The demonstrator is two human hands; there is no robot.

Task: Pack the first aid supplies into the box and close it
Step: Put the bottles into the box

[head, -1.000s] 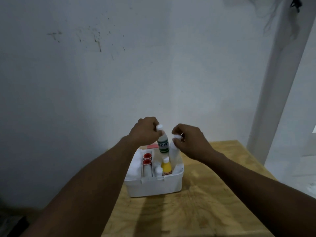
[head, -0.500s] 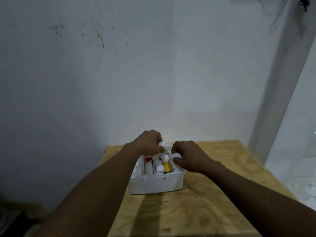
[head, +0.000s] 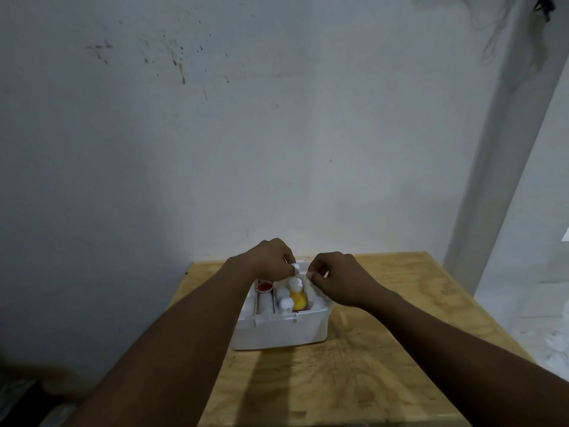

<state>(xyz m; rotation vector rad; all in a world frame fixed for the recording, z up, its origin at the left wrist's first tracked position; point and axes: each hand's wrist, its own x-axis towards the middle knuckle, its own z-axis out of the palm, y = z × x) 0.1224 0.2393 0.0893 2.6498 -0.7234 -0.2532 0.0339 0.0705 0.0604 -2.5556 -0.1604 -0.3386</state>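
Note:
A white open-topped box (head: 278, 332) stands on a wooden table (head: 354, 365). Inside stand a yellow bottle (head: 298, 298) with a white cap, two small white-capped bottles (head: 284, 300) and a red-capped tube (head: 264, 288). My left hand (head: 266, 260) is over the box's back left, fingers pinched on the white cap of a bottle (head: 295, 267) that is mostly sunk into the box. My right hand (head: 337, 277) is over the back right, fingers pinched on a small white item (head: 309, 274) that is largely hidden.
A stained white wall rises right behind the table. A white pillar (head: 505, 149) stands at the right, with pale floor (head: 548, 318) beyond the table's right edge. Dark floor lies at the lower left.
Both hands have come down from above the box to its top. The green-labelled bottle in my left hand has sunk into the box, so only its cap shows.

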